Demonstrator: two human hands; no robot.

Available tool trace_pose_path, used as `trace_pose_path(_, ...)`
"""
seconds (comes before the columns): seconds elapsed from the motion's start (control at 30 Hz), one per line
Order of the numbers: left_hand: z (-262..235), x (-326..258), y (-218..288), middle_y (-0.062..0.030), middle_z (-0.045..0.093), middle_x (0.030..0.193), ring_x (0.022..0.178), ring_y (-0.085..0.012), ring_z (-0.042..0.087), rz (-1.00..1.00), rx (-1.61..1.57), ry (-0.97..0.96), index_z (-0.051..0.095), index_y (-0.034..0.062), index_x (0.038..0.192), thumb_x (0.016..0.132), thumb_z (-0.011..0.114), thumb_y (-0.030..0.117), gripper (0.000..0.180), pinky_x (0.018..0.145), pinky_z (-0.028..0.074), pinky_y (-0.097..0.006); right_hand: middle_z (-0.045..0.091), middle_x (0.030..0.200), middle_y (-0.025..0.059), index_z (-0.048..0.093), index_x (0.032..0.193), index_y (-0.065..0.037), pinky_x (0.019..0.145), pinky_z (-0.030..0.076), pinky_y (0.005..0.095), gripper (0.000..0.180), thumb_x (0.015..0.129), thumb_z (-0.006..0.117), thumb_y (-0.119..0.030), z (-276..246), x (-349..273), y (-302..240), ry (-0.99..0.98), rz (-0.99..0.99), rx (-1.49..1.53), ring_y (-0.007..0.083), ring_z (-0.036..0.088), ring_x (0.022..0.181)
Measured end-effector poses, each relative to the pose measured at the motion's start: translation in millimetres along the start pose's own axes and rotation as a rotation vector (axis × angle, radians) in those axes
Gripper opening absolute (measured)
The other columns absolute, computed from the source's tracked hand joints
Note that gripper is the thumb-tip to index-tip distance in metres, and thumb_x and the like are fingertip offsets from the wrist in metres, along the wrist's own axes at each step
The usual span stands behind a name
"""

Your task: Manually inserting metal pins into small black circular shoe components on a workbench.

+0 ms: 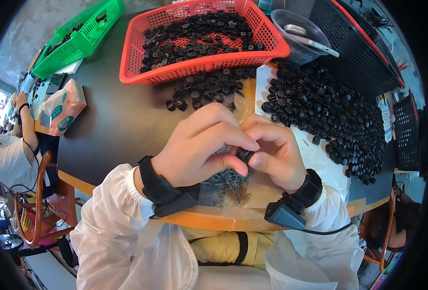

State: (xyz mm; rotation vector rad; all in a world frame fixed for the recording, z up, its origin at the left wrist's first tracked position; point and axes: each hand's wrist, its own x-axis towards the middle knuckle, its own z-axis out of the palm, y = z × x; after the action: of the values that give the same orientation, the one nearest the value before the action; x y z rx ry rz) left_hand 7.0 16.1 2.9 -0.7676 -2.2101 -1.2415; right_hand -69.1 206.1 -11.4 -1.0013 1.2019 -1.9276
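Observation:
Both hands meet over the near middle of the table around a small black round plastic part (244, 154). My left hand (199, 142) has its thumb and forefinger closed at one side of it. My right hand (277, 154) pinches the other side with thumb and curled fingers. Fingers cover much of the part, so its full shape is hidden. Beneath the hands lies a heap of small thin metal pieces (231, 186), too fine to name surely. To the right of my right hand, a big pile of black round caps (330, 116) spreads over a white sheet (303, 140).
A red basket (204, 64) of flat black discs stands at the back, with loose black parts (199, 92) before it. A clear tub (296, 50) and black crates (359, 58) are at right. Left are a tissue pack (66, 106), a green basket (86, 41) and another person (15, 159).

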Motion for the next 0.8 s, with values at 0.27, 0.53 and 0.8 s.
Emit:
trace_pose_path(0.27,13,0,3,-0.0065,0.053,0.085,0.072,-0.0251,0.056,0.09,0.051,0.06,0.06,0.0077,0.097,0.068,0.08,-0.003,0.036,0.061,0.049,-0.033,0.058,0.105,0.0059,0.068,0.108,0.003,0.086,0.046,0.0288,0.025,0.085,0.073,-0.004,0,-4,-1,-0.027,-0.005,-0.082,0.0142,0.057,0.094)
trace_pose_path(0.53,4,5,-5,-0.0106,0.056,0.097,0.082,-0.0281,0.058,0.0,0.133,0.018,0.061,0.0056,0.109,0.071,0.081,0.005,0.043,0.073,0.051,-0.037,0.063,0.1,0.0055,0.072,0.101,-0.005,0.084,0.047,0.0314,0.02,0.082,0.073,-0.005,-7,11,-28,0.212,-0.074,-0.623,0.0194,0.06,0.092)
trace_pose_path(0.8,-27,7,-12,-0.0088,0.06,0.096,0.086,-0.0277,0.057,-0.016,0.161,-0.24,0.069,0.0077,0.1,0.073,0.081,0.014,0.03,0.077,0.047,-0.038,0.062,0.101,0.0063,0.071,0.106,-0.012,0.086,0.046,0.0401,0.028,0.079,0.069,-0.008,-83,5,-65,0.764,-0.31,-2.152,0.0278,0.056,0.097)
